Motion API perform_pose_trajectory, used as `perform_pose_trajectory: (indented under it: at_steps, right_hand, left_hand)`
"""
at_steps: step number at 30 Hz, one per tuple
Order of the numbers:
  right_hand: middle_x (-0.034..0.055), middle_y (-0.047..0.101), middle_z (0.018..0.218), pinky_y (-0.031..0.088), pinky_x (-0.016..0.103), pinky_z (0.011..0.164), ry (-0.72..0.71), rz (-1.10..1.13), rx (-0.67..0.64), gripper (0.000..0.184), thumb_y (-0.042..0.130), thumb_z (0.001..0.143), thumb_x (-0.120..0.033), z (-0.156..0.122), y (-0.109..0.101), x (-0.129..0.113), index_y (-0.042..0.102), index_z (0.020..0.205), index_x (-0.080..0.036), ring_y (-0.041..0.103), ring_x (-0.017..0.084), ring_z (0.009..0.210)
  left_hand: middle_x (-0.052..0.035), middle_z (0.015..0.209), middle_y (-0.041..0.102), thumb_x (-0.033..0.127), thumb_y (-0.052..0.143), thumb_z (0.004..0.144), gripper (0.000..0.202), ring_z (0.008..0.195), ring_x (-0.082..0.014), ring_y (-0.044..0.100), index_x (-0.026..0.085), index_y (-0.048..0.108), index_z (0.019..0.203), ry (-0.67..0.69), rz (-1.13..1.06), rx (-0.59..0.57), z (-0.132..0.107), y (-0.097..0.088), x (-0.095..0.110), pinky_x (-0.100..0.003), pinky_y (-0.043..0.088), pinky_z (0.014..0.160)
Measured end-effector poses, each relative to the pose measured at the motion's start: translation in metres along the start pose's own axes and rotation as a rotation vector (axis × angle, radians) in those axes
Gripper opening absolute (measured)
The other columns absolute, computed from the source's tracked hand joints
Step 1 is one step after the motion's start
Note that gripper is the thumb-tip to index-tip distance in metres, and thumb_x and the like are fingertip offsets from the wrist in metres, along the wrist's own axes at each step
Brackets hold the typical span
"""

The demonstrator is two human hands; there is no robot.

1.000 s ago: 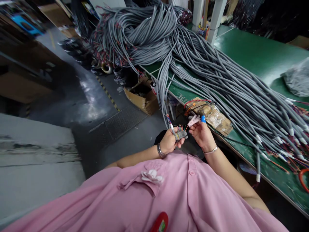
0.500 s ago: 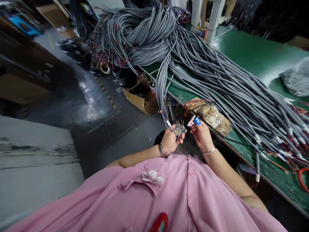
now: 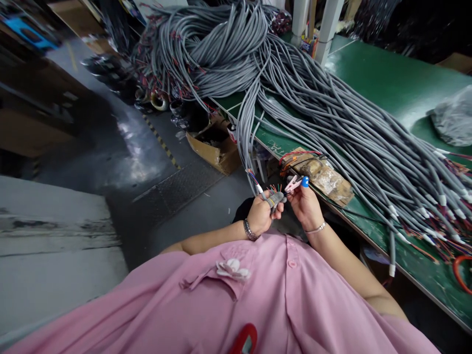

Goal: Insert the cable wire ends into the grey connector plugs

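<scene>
Colored wires, gripped by the left hand, fan out left of the pink clip pinched by the right hand.

A: What is pictured on the green table?

B: A crumpled clear plastic bag, set well back from the near edge, while an orange ring, partly out of view, lies closer to that edge. Two white posts rise farther along, toward the table's left.

A: And at floor level?

B: An open cardboard box sits just beside the table's near edge. Black-and-yellow striped tape marks the floor to the box's left.

A: Farther out?

B: A blue plastic stool, blurred, well apart from the table; a pale, scuffed block occupies the left foreground.
</scene>
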State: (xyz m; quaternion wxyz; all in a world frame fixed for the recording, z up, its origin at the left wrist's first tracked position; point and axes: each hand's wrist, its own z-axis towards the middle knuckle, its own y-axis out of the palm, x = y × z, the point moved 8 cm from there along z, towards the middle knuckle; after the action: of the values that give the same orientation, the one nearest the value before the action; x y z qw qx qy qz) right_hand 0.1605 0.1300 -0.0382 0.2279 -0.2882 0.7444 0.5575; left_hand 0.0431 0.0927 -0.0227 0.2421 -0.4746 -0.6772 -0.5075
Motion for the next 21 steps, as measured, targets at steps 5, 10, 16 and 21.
perform_pose_trajectory:
  at_steps: [5, 10, 16, 21]
  right_hand:
    - [-0.0008, 0.065, 0.07, 0.047, 0.02, 0.054, -0.007, 0.024, 0.031, 0.031, 0.075, 0.073, -0.049, -0.0015, 0.0012, -0.0004, 0.068, 0.077, -0.02, 0.054, 0.009, 0.06]
    - [-0.0024, 0.064, 0.067, 0.047, 0.019, 0.054, 0.004, 0.033, 0.053, 0.03, 0.075, 0.073, -0.048, -0.003, -0.0011, 0.0, 0.068, 0.077, -0.019, 0.054, 0.008, 0.058]
    - [-0.0023, 0.064, 0.067, 0.048, 0.02, 0.055, -0.003, 0.0, 0.055, 0.032, 0.073, 0.074, -0.051, -0.0022, -0.0018, 0.0, 0.067, 0.079, -0.019, 0.054, 0.009, 0.058]
    - [-0.0017, 0.064, 0.069, 0.048, 0.022, 0.056, -0.007, -0.032, 0.059, 0.035, 0.071, 0.075, -0.055, -0.0022, -0.0018, 0.0006, 0.065, 0.079, -0.02, 0.055, 0.01, 0.059]
  left_hand:
    - [0.0018, 0.055, 0.06, 0.04, 0.071, 0.071, 0.029, 0.036, -0.0077, 0.048, 0.016, 0.056, 0.078, -0.003, -0.005, 0.009, -0.0017, -0.0035, -0.0022, -0.019, 0.026, 0.034]
    - [0.0022, 0.053, 0.059, 0.042, 0.07, 0.074, 0.03, 0.036, -0.0072, 0.047, 0.015, 0.058, 0.078, 0.044, -0.003, 0.004, -0.005, -0.0033, 0.0033, -0.019, 0.027, 0.034]
    - [0.0014, 0.054, 0.06, 0.041, 0.07, 0.072, 0.03, 0.036, -0.0076, 0.048, 0.015, 0.058, 0.079, 0.016, 0.009, 0.024, -0.0023, -0.0046, 0.0001, -0.019, 0.026, 0.034]
    - [0.0006, 0.056, 0.061, 0.041, 0.07, 0.071, 0.03, 0.036, -0.0077, 0.049, 0.015, 0.057, 0.078, -0.005, 0.023, 0.023, -0.0002, -0.0062, -0.0041, -0.019, 0.025, 0.034]
